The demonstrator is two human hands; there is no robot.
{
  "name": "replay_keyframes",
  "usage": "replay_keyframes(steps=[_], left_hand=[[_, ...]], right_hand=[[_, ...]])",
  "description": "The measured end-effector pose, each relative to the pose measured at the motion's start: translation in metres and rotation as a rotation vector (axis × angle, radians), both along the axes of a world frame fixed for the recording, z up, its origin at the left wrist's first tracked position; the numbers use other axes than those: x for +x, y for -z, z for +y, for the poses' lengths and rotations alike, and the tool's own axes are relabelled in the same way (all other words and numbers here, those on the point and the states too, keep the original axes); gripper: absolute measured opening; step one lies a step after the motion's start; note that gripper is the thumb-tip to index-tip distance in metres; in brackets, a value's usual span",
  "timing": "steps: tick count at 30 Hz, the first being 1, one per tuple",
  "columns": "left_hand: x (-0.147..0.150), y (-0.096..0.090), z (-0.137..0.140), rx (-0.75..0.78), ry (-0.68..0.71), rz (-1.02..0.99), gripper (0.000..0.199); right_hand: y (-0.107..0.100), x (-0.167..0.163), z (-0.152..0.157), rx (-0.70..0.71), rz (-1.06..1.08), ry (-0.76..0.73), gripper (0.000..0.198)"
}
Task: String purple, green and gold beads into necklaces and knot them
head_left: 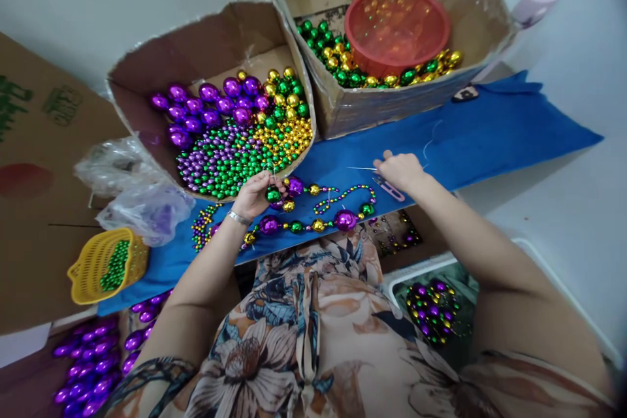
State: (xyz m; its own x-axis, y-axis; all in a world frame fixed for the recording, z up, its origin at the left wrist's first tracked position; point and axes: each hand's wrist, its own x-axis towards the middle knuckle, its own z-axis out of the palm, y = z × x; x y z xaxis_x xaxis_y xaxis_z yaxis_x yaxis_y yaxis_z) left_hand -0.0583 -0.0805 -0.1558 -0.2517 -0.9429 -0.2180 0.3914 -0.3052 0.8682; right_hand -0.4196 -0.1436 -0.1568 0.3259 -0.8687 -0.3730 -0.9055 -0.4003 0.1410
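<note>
My left hand (253, 196) is closed, pinching a bead strand (294, 187) near a large green bead, with purple and gold beads hanging beside the fingers. The rest of the strand curls over the blue cloth, mixing large purple, green and gold beads with runs of small ones. My right hand (402, 172) is closed on a long thin needle (361, 168), which points left toward the strand. A pale thread (433, 137) loops on the cloth behind that hand. Pink-handled thread snips (390, 189) lie just below the right fingers, partly covered.
A cardboard box (210, 26) of loose beads stands behind my left hand. Beside it, another box (337, 108) contains beads and a red basin (396, 59). A yellow basket (81, 277) of green beads and plastic bags (147, 215) are left. The blue cloth (529, 121) covers the narrow table.
</note>
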Motion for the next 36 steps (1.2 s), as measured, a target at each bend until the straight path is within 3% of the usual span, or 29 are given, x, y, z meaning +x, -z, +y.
replay_keyframes(steps=[2, 6, 8, 11, 15, 19, 22, 25, 27, 30, 32, 34, 36], left_hand=[[-0.008, -0.005, 0.001, -0.009, 0.002, -0.027, 0.030], [-0.029, -0.018, 0.002, -0.076, -0.007, -0.143, 0.030], [-0.037, -0.025, 0.002, -0.144, 0.010, -0.213, 0.030], [-0.041, -0.031, 0.002, -0.224, 0.046, -0.293, 0.031], [-0.035, -0.033, 0.002, -0.248, 0.075, -0.360, 0.031], [-0.031, -0.031, 0.000, -0.267, 0.091, -0.395, 0.031], [-0.032, -0.030, -0.003, -0.283, 0.110, -0.418, 0.032], [-0.033, -0.030, -0.004, -0.285, 0.102, -0.424, 0.033], [-0.032, -0.031, -0.003, -0.304, 0.094, -0.446, 0.033], [-0.030, -0.034, -0.001, -0.352, 0.101, -0.505, 0.031], [-0.028, -0.035, -0.001, -0.362, 0.077, -0.480, 0.030], [-0.028, -0.035, -0.001, -0.338, 0.031, -0.396, 0.029], [-0.028, -0.035, -0.003, -0.286, 0.011, -0.316, 0.030]], right_hand=[[-0.008, 0.019, 0.005, -0.085, -0.154, 0.014, 0.039], [-0.027, 0.077, 0.017, -0.107, -0.753, -0.107, 0.039], [-0.033, 0.105, 0.018, -0.045, -0.987, -0.128, 0.037], [-0.038, 0.130, 0.013, 0.066, -1.138, -0.122, 0.031], [-0.049, 0.136, 0.007, 0.234, -1.280, -0.121, 0.026], [-0.074, 0.143, 0.005, 0.489, -1.491, 0.015, 0.022], [-0.098, 0.161, 0.002, 0.506, -1.534, 0.036, 0.017], [-0.116, 0.178, -0.001, 0.417, -1.482, -0.093, 0.016], [-0.119, 0.183, -0.003, 0.291, -1.383, -0.234, 0.017], [-0.107, 0.176, -0.010, 0.167, -1.233, -0.392, 0.019], [-0.090, 0.167, -0.015, 0.311, -1.161, -0.411, 0.024], [-0.073, 0.159, -0.017, 0.538, -1.131, -0.359, 0.032], [-0.060, 0.152, -0.018, 0.674, -1.150, -0.283, 0.036]])
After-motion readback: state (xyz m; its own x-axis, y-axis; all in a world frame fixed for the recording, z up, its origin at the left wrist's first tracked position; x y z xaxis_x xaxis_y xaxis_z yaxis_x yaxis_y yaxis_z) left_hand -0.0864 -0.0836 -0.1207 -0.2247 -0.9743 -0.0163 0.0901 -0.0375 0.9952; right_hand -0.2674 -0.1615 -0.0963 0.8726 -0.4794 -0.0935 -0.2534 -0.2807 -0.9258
